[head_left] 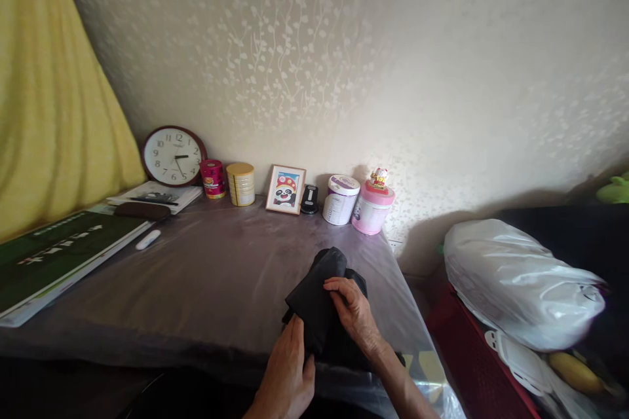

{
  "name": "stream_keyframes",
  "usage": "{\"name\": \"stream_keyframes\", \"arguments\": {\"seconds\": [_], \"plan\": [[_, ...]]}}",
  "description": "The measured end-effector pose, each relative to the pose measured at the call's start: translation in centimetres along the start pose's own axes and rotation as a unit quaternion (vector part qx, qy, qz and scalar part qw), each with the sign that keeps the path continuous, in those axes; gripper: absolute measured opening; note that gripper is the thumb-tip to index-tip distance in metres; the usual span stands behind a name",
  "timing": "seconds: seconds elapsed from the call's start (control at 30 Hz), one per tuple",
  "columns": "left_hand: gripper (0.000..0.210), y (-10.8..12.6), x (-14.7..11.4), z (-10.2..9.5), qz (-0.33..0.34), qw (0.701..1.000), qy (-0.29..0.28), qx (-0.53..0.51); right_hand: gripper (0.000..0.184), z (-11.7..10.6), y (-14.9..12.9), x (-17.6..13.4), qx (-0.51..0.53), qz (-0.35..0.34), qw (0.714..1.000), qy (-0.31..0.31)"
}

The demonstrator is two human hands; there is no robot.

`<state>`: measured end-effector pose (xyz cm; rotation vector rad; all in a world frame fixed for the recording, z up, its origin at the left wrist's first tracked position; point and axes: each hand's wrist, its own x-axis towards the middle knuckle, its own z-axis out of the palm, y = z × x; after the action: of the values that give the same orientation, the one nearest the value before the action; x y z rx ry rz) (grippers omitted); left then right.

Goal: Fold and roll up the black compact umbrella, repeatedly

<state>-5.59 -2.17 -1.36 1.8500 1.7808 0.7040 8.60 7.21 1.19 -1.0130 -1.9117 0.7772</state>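
A bundle of black fabric (314, 298), loosely folded in layers, lies near the table's front right edge; its exact kind I cannot make out. My left hand (291, 363) grips its near left edge, with the thumb on the near side and the fingers along the border. Across the top, my right hand (351, 311) has bent fingers closed on the cloth, fingertips pressed on the upper layer. More of the dark fabric spreads beneath my right wrist toward the table edge, partly hidden by the forearm.
Along the wall stand a clock (173, 156), a pink can (213, 180), a yellow tin (240, 184), a framed panda picture (285, 190) and two tubs (341, 201). A green board (63, 252) lies left. Right of the table, a white plastic bag (515, 281) sits above a red crate (472, 347).
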Motion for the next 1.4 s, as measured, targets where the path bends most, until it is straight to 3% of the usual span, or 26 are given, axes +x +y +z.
{"name": "stream_keyframes", "arguments": {"seconds": [0.07, 0.17, 0.43, 0.57, 0.67, 0.8, 1.0, 1.1, 1.23, 1.3, 1.37, 1.4], "plan": [[0.063, -0.2, -0.1, 0.2, -0.007, 1.0, -0.014, 0.024, 0.021, 0.2, 1.0, 0.1, -0.079, -0.081, 0.994, 0.006], [0.062, -0.6, 0.0, 0.7, 0.0, 0.999, -0.007, 0.045, 0.028, 0.9, 1.7, 0.4, -0.136, -0.122, 0.983, -0.034], [0.055, -3.0, 0.2, 2.6, 0.042, 0.993, 0.015, 0.107, 0.029, 1.4, 1.8, 2.9, -0.205, -0.176, 0.957, -0.108], [0.053, -4.0, -0.2, 3.5, 0.065, 0.988, 0.06, 0.123, 0.03, 1.2, 2.5, 4.6, -0.232, -0.189, 0.947, -0.114], [0.056, -3.5, -0.3, 3.3, 0.035, 0.99, 0.078, 0.109, 0.031, 1.0, 3.0, 5.9, -0.248, -0.184, 0.943, -0.123], [0.08, -1.7, 0.0, 2.1, 0.023, 0.99, 0.104, 0.089, 0.034, 0.8, 3.3, 7.1, -0.269, -0.177, 0.936, -0.14], [0.074, -0.8, 0.1, 0.4, 0.003, 0.99, -0.006, 0.139, 0.035, 0.8, 4.7, 8.9, -0.279, -0.161, 0.936, -0.143], [0.072, -1.0, 0.2, 0.4, -0.002, 0.992, -0.019, 0.128, 0.033, 0.4, 5.2, 9.6, -0.285, -0.127, 0.946, -0.089], [0.069, -0.9, 0.2, 0.9, -0.005, 0.989, 0.023, 0.146, 0.032, 0.2, 3.3, 7.6, -0.267, -0.139, 0.954, -0.004], [0.069, -1.0, 0.2, 1.1, -0.007, 0.986, 0.047, 0.162, 0.031, 0.6, 1.8, 5.6, -0.228, -0.187, 0.954, -0.061], [0.069, -1.3, 0.2, 1.0, -0.007, 0.985, 0.04, 0.169, 0.028, 1.3, 0.8, 3.8, -0.205, -0.214, 0.945, -0.139], [0.068, -1.4, 0.2, 1.0, -0.008, 0.985, 0.029, 0.169, 0.027, 1.6, 0.6, 3.4, -0.203, -0.217, 0.943, -0.148]]}}
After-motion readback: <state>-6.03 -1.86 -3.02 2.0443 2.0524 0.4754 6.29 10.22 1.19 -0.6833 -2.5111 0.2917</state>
